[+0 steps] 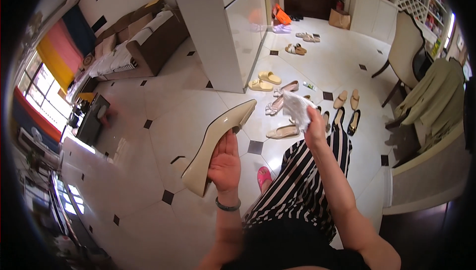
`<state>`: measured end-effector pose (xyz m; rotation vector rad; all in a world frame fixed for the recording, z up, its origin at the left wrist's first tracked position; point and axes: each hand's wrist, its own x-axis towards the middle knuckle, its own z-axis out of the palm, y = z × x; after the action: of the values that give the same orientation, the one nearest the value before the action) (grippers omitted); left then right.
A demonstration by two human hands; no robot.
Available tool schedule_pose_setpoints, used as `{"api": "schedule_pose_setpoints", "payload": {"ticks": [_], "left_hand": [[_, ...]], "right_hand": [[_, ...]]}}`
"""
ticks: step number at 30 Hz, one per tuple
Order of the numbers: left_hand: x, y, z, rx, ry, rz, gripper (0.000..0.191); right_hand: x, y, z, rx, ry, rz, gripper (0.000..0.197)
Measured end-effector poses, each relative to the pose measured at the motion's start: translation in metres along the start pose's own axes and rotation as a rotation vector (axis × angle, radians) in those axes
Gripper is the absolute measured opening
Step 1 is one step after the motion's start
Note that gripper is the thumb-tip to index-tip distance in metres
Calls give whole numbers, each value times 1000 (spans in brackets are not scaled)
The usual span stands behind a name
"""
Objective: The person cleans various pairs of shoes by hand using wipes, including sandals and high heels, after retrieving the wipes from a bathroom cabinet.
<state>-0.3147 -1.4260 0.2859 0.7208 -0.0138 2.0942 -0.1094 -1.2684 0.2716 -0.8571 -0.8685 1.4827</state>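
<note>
A cream patent-leather pump (217,132) with a pointed toe and a low block heel lies on its side in the air. My left hand (225,160) holds it, palm up, with the fingers reaching into the shoe's opening. In my right hand (316,127) a crumpled white cloth or tissue (296,108) is pinched between thumb and fingers, apart from the pump. Below it on the floor stand pink bow-trimmed flats (275,105), partly covered by the cloth, and a beige pointed flat (282,131).
Yellow slides (261,85), tan mules (340,99) and black buckled flats (354,122) stand on the tiled floor (186,117). A white cabinet (212,39) rises ahead. To the right are an upholstered chair (403,47) and a draped green garment (427,91). A sofa (148,50) is at left.
</note>
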Motion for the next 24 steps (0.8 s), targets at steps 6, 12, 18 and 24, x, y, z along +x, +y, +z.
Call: {"api": "schedule_pose_setpoints", "payload": {"ticks": [6, 12, 18, 24], "left_hand": [[22, -28, -41, 312, 29, 117, 58], [59, -75, -37, -430, 429, -294, 55], [65, -133, -97, -764, -76, -309, 74], [48, -137, -87, -250, 554, -468, 82]], "right_hand": [[-17, 5, 0, 464, -125, 279, 46], [-1, 15, -3, 343, 3, 69, 43], [10, 15, 35, -814, -74, -691, 39], [70, 54, 68, -1314, -515, -892, 50]]}}
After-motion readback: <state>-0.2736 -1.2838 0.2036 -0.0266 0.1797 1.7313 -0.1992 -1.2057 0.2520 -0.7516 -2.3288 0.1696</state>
